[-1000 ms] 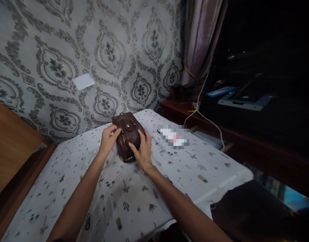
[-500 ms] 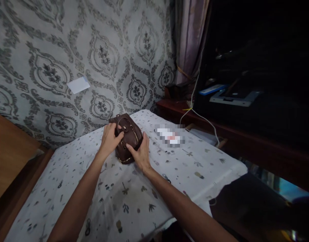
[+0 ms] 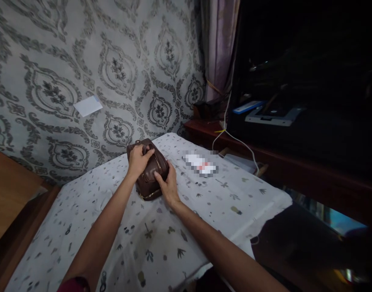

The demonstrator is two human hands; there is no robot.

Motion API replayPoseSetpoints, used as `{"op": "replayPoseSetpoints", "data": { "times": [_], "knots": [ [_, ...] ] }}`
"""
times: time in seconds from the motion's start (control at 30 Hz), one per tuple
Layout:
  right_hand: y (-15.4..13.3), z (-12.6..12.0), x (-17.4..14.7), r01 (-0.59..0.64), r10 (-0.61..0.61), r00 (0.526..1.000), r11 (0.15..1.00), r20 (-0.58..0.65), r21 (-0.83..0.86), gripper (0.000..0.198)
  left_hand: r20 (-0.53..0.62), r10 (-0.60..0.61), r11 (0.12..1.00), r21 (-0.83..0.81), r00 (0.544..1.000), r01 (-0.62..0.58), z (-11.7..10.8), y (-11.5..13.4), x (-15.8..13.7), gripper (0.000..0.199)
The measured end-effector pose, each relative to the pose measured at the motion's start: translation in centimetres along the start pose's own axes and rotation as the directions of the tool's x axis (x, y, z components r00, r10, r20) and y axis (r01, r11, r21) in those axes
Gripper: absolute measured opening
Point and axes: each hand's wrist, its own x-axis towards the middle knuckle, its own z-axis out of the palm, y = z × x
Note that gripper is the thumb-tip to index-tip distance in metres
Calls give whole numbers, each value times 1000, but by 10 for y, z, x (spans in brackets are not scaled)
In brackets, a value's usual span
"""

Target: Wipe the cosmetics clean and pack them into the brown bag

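Note:
A small brown leather bag (image 3: 149, 191) with gold zippers lies on the patterned white tablecloth, towards the wall. My left hand (image 3: 140, 160) is closed at the bag's upper part, thumb and fingers around its handle and flap. What exactly those fingers pinch is partly hidden. On the bag's right side my right hand (image 3: 170, 184) grips it, with the thumb on the front and the fingers along the edge.
A blurred-out white and red item (image 3: 201, 163) lies right of the bag on the tablecloth (image 3: 161, 243). Behind is a patterned wall with a white card (image 3: 88, 106). A white cable (image 3: 240, 140) hangs by the dark red stand (image 3: 201, 127) and black screen (image 3: 310, 61).
My left hand has moved a little to the right over the bag's flap, now covering its clasp. My right hand keeps its hold on the side. The view has shifted slightly.

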Motion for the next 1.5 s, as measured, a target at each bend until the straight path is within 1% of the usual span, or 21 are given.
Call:
{"op": "replayPoseSetpoints", "data": {
  "times": [0.1, 0.17, 0.5, 0.57, 0.67, 0.77, 0.83, 0.9, 1.0, 1.03, 1.17, 1.3, 1.37, 1.5],
  "knots": [
    [0, 0, 2, -2, 2, 1000, 1000, -10, 0, 73, -54, 9, 1000, -9, 998, -9, 2, 1, -3, 18],
    [0, 1, 3, -2, 2, 1000, 1000, -13, -1, 72, -63, 12, 1000, -25, 998, -14, 2, 2, -5, 17],
    [0, 0, 3, 18, -18, 1000, 1000, -9, -20, 70, -11, 58, 996, -73, 998, -58, -3, 10, -22, 13],
    [0, 0, 2, 31, -31, 1000, 999, -1, -29, 70, 25, 106, 992, -69, 994, -104, -4, 13, -25, 12],
    [-2, -2, 2, 44, -43, 999, 998, 13, -35, 70, 85, 213, 977, -46, 973, -210, -10, 18, -29, 14],
    [-4, -4, 1, 24, -23, 1000, 999, 14, -46, 70, 95, 268, 963, 6, 959, -270, -21, 22, -35, 12],
    [-6, -5, 0, 9, -8, 1000, 999, 18, -46, 72, 80, 261, 960, 86, 962, -268, -29, 21, -41, 16],
    [-8, -5, -1, -5, 6, 1000, 999, 26, -39, 73, 54, 229, 953, 190, 972, -235, -38, 18, -47, 20],
    [-9, -4, -1, -28, 29, 999, 999, 28, -43, 81, 13, 181, 935, 307, 983, -176, -46, 13, -55, 9],
    [-8, -3, -1, -33, 34, 999, 998, 26, -46, 85, 4, 167, 932, 325, 986, -159, -47, 12, -57, 9],
    [-7, -3, -1, -43, 45, 998, 999, 54, -31, 93, 1, 101, 950, 297, 995, -97, -50, 13, -60, 19],
    [-7, -4, 1, -57, 56, 996, 998, 67, 3, 97, 61, 38, 970, 236, 997, -51, -53, 14, -59, 23],
    [-8, -4, 1, -59, 57, 996, 998, 62, 17, 98, 66, 28, 973, 226, 997, -42, -55, 13, -59, 20],
    [-8, -3, 0, -44, 44, 997, 999, 66, -3, 101, 74, 51, 981, 185, 996, -64, -56, 10, -61, 17]
  ]
}}
